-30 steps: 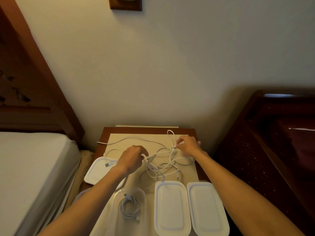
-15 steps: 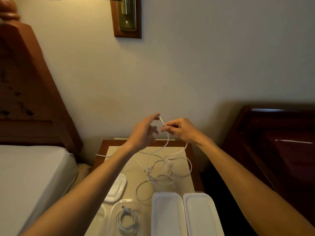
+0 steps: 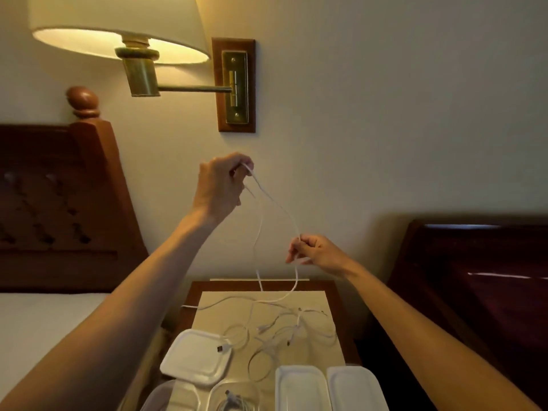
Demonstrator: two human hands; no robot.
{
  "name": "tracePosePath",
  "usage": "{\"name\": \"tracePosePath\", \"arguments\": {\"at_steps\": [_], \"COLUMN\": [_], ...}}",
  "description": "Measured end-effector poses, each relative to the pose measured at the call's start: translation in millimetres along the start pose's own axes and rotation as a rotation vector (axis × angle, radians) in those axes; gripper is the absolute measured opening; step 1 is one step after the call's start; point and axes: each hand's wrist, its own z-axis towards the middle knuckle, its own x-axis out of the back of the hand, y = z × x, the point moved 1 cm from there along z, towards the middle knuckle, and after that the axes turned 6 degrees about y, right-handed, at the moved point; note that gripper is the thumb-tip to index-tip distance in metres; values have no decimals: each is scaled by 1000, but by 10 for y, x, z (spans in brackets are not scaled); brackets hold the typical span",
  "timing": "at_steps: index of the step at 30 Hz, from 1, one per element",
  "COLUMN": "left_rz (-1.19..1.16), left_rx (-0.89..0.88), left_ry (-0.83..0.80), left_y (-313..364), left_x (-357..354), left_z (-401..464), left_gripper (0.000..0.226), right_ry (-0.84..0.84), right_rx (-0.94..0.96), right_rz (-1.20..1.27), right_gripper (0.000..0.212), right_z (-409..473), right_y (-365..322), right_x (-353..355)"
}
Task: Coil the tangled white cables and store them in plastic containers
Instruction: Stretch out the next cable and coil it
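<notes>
My left hand [image 3: 221, 186] is raised high in front of the wall and pinches one white cable [image 3: 275, 206] near its end. My right hand [image 3: 315, 252] is lower and to the right, and pinches the same cable further along. From there the cable hangs down to the tangle of white cables [image 3: 284, 329] on the nightstand [image 3: 338, 295]. An open clear container [image 3: 235, 397] at the bottom edge holds a coiled cable. Two containers with white lids [image 3: 301, 390] [image 3: 354, 390] stand to its right. A loose white lid [image 3: 195, 355] lies at the left, with a cable plug on it.
A lit wall lamp [image 3: 118, 40] on a brass arm hangs above my left hand. A bed with a wooden headboard [image 3: 68, 209] is at the left. Dark wooden furniture [image 3: 474, 277] stands at the right. Another clear container [image 3: 166, 396] sits at the bottom left.
Both hands have lifted one cable off the nightstand. The left hand has risen and the right hand has dropped, drawing the cable out between them. The view has tilted upward.
</notes>
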Motion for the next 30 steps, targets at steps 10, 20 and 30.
{"name": "tracePosePath", "arguments": {"at_steps": [10,20,30], "left_rz": [123,209,658], "left_rx": [134,-71,290], "left_ry": [-402,106,-570], "left_y": [-24,112,81], "left_x": [24,414,411], "left_z": [-452,-24,-130], "left_gripper": [60,20,52], "right_ry": [63,54,231], "right_rx": [260,170,190], "right_rz": [-188,133,151], "right_gripper": [28,32,35], "right_z": [230,-46,1], "right_y": [-1168,-629,-950], "right_x": [-38,74,110]}}
